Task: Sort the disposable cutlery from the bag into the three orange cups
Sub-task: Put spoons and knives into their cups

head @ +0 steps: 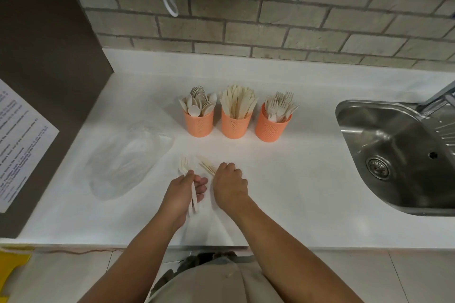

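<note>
Head view: left hand [183, 190] fingers closed round forks [185, 167], tines pointing away toward cups. Right hand [230, 183] curled over knives [206, 167] lying on table [295, 192], long axis diagonal; grip unclear. Fork cup [272, 128] far right, knife cup [235, 126] middle. Bag [123, 162] left, looks empty.

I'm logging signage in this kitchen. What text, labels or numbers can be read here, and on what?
Printed notice on the dark panel at left: several lines of print, too blurred and skewed to read.
Orange cups, cutlery, plastic bag, sink: no text visible.
</note>
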The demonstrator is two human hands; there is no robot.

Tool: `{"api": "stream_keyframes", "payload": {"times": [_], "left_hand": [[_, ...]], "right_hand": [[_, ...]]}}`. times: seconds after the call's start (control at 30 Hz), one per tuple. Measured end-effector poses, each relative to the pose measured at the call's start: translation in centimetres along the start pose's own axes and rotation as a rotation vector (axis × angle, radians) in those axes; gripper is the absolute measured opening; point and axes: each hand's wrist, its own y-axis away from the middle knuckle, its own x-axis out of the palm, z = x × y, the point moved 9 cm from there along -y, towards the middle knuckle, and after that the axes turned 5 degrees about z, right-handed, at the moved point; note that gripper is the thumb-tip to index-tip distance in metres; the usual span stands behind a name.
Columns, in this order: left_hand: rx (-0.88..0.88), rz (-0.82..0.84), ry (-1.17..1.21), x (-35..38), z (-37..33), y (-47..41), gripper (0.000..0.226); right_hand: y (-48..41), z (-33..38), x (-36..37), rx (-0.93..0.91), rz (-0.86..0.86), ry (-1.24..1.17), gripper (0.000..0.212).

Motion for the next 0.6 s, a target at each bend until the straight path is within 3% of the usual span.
{"api": "stream_keyframes", "payload": {"times": [0.27,0.6], "left_hand": [[-0.027,-0.059,-0.008,-0.1,0.3,-0.3,0.038],[-0.026,-0.027,0.082,1.2,0.0,0.5,0.035]], "right_hand": [[-0.2,-0.1,0.4,-0.039,0.061,0.034,0.046],[0.1,0.0,0.3,-0.098,0.019,0.093,0.033]]}}
